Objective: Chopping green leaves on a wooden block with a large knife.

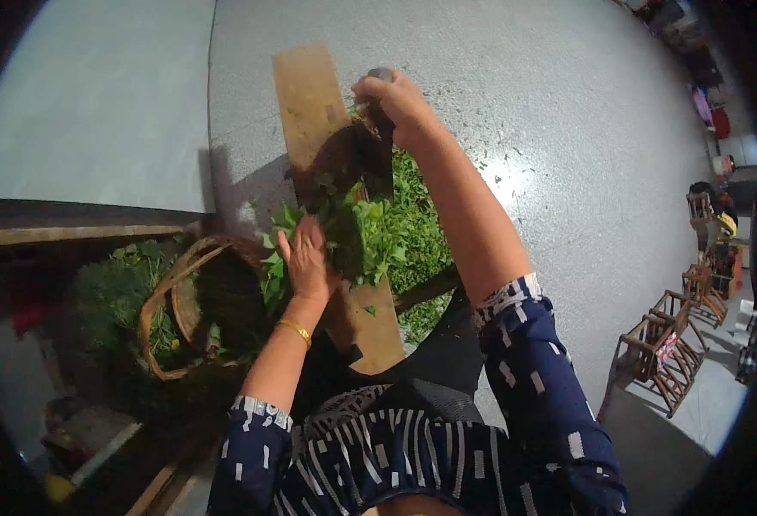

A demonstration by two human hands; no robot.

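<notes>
A long wooden board (309, 90) runs away from me, with a bunch of leafy greens (372, 238) lying across it. My left hand (309, 261), wearing a gold bracelet at the wrist, presses on the greens with its fingers partly hidden among the leaves. In my right hand (399, 103) is the handle of a knife, held above the board's right side. The dark knife blade (378, 161) points down towards the bunch, and shadow blurs its edge. Chopped greens (420, 213) form a heap on the right, lower than the board.
At left stands a woven basket (159, 309) with a curved handle, and more leafy plants (117, 280) beside it. Small leaf scraps lie scattered on the grey floor (585, 161). Several wooden stools (659, 348) are at far right. A pale wall panel (94, 109) rises at upper left.
</notes>
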